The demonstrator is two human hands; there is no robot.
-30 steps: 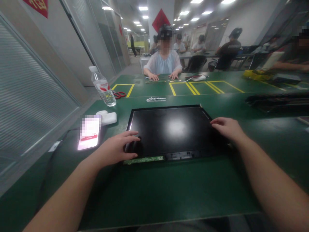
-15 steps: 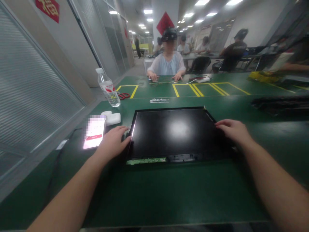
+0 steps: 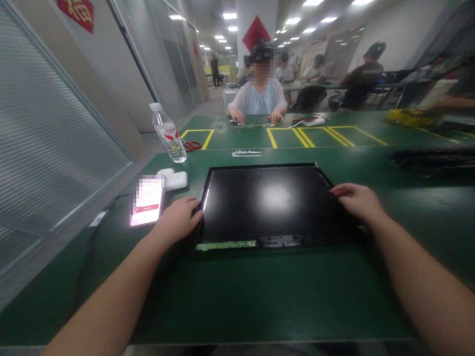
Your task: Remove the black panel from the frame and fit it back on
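Observation:
A black flat display panel [image 3: 256, 202] lies face up on the green table, with a bright light reflection on its screen. Along its near edge runs a green circuit board strip [image 3: 226, 244]. My left hand [image 3: 180, 217] holds the panel's left edge, thumb on the rim and fingers curled by its side. At the right edge, my right hand [image 3: 358, 200] grips the frame with the fingertips; some of its fingers are hidden behind the hand. A lit phone [image 3: 148, 200] lies just left of my left hand.
A water bottle [image 3: 168, 133] and white rounded cases [image 3: 176, 180] stand to the left, near red-handled scissors [image 3: 192, 145]. Small white pieces [image 3: 247, 153] lie beyond the panel. A dark object [image 3: 434, 163] is at the right. Across the table [image 3: 260, 301] sits another person [image 3: 258, 96].
The view has shifted very slightly. Both hands stay at the panel's sides, and the panel keeps its place on the table.

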